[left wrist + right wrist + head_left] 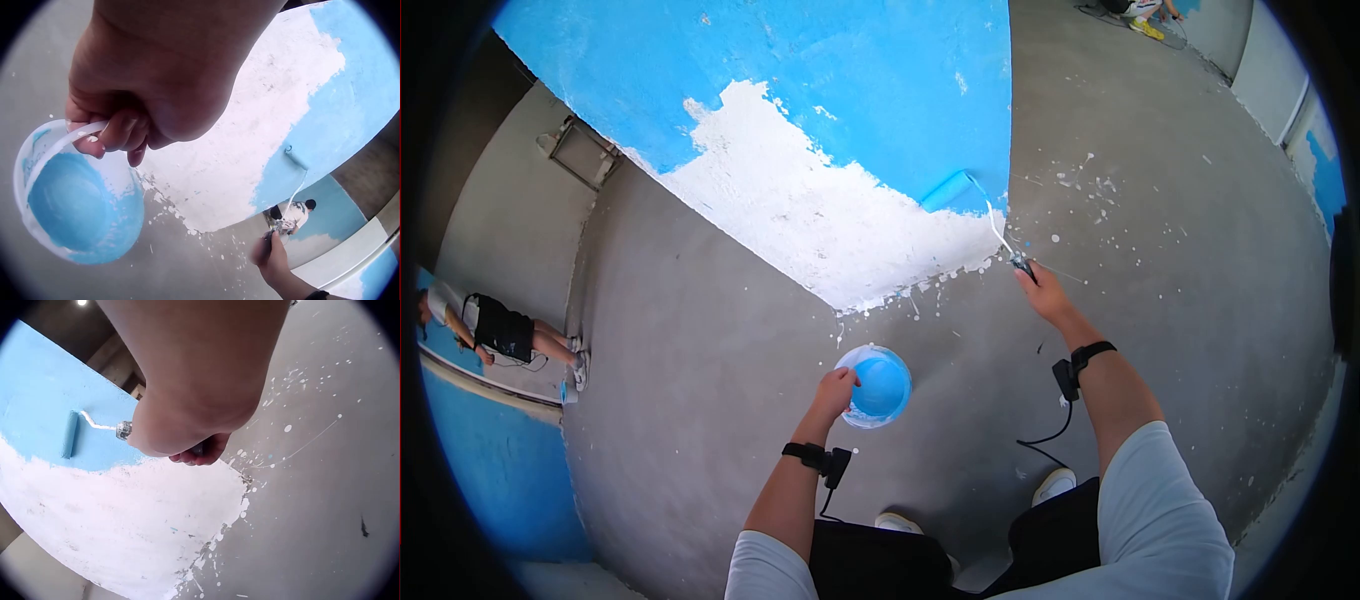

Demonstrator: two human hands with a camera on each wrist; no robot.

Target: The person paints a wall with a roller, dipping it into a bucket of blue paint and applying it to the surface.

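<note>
My right hand (pixel 1045 292) grips the dark handle of a paint roller (pixel 947 191), whose blue sleeve lies against the wall (pixel 780 190) near the edge between blue paint and white. In the right wrist view the roller (pixel 70 434) rests on the blue part, and my right hand (pixel 187 425) hides most of the handle. My left hand (pixel 833 393) holds a white bucket with blue paint (pixel 882 388) inside. The left wrist view shows my left hand (pixel 150 81) with fingers curled round the handle of the bucket (pixel 134 215).
Grey floor (pixel 700 400) with white paint splatters (pixel 1100 185) surrounds the wall's base. A person in black shorts (pixel 505 330) stands at the far left, and another person's yellow shoe (pixel 1145 28) shows at the top right. My feet are below the bucket.
</note>
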